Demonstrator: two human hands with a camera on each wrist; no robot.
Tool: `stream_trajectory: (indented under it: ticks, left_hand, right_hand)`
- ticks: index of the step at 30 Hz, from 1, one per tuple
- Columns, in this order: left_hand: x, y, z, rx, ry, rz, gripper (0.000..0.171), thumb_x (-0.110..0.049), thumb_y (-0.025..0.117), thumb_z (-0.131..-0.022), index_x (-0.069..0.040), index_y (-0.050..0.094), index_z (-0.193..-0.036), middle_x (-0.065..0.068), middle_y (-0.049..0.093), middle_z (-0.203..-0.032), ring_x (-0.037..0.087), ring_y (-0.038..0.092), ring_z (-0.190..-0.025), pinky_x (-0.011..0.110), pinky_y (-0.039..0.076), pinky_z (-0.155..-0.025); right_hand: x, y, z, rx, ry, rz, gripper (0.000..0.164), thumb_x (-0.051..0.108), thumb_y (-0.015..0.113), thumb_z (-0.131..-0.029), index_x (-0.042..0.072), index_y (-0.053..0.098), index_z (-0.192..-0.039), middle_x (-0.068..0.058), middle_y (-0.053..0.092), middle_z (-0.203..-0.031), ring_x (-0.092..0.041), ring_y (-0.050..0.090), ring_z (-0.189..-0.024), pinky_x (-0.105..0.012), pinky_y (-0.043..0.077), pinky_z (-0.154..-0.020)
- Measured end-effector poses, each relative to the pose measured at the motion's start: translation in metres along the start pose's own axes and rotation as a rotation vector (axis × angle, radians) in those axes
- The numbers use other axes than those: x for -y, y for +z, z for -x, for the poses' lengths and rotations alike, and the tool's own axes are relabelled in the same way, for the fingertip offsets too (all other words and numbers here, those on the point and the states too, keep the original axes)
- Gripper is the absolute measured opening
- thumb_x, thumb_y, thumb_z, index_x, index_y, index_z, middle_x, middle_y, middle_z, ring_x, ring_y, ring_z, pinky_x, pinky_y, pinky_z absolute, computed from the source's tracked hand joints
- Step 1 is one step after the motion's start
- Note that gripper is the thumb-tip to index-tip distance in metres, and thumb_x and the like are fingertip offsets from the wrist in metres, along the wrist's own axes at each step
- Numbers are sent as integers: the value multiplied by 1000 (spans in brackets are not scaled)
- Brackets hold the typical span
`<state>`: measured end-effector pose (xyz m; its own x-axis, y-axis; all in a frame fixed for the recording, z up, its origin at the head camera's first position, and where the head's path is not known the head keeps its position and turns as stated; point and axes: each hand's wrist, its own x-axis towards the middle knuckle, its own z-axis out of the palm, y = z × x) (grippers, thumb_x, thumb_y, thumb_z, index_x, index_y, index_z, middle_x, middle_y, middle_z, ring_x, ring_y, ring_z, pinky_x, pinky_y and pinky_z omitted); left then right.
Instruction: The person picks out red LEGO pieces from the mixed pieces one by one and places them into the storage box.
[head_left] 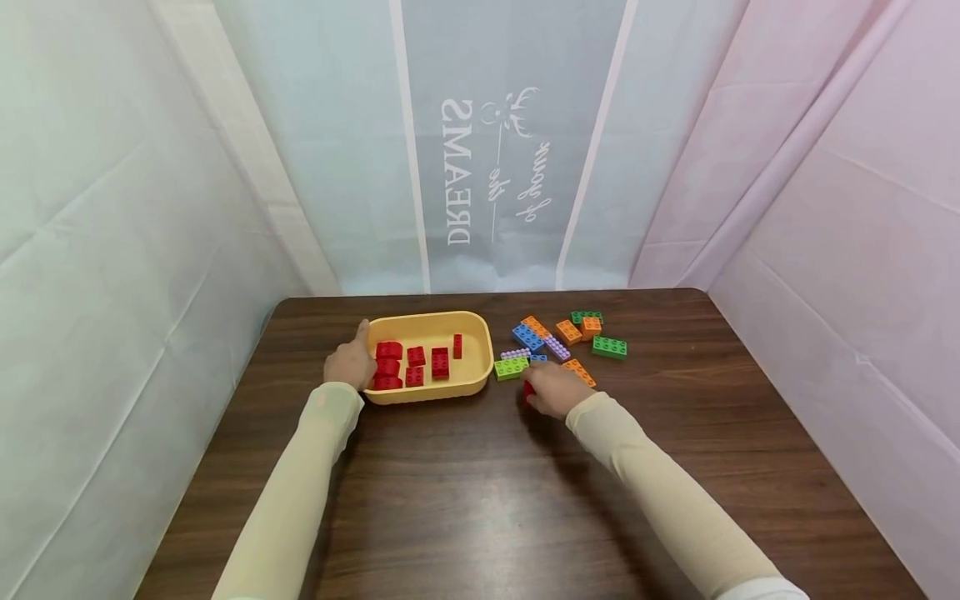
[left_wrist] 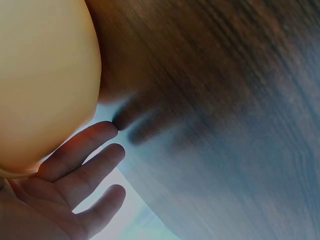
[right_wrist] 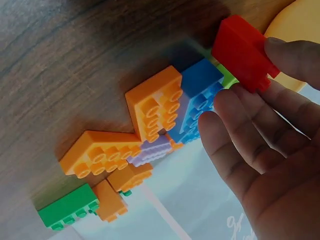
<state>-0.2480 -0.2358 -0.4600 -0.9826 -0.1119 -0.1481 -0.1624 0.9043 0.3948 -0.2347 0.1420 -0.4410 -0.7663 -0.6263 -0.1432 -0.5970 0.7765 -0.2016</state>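
My left hand (head_left: 350, 362) rests against the left end of a yellow tray (head_left: 483, 350), one finger straight along its rim. In the left wrist view, three loosely extended fingers (left_wrist: 90, 175) lie outside the tray wall; the thumb is hidden. Right of the tray, my right hand (head_left: 557, 387) pinches a red toy brick (right_wrist: 242, 52) between thumb and index finger, its other fingers held out. Several red bricks (head_left: 440, 364) lie inside the tray, with rounded red blocks (head_left: 388, 351) along its left side.
Beside the right hand lie loose bricks: lime green (head_left: 510, 368), blue (head_left: 527, 337), purple (head_left: 557, 347), orange (head_left: 568, 332) and green (head_left: 609, 347). The brown wooden table (head_left: 450, 500) meets a hanging cloth (head_left: 495, 258) at its far edge, with white sheets at both sides.
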Motion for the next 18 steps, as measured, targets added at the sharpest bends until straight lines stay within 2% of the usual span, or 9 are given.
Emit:
stream_trajectory:
  ticks: [5,12,18]
  left_hand:
    - [1,0,-2,-5,14,10,78,-11,51,-97,-7,10,-163,13,60,-67,31,58,-60,51,51,-75]
    - [2,1,-3,-14,25,19,77,-10,52,-96,-7,12,-162,14,61,-69,32,59,-61,53,53,-75]
    - [3,1,-3,-9,30,25,78,-9,52,-96,-7,11,-162,14,61,-69,31,59,-60,53,52,-74]
  right_hand:
    - [-3,-9,0,-50,-31,11,29,13,76,-88,-2,69,-112,-9,63,-98,-23,60,-88,-39,54,-78]
    - [-3,-25,-3,-62,-7,33,38,15,77,-89,-2,68,-121,-13,66,-111,-27,63,-96,-42,55,-87]
    - [1,-41,-4,-58,-1,50,40,15,76,-90,-3,67,-125,-16,66,-115,-28,63,-99,-43,55,-87]
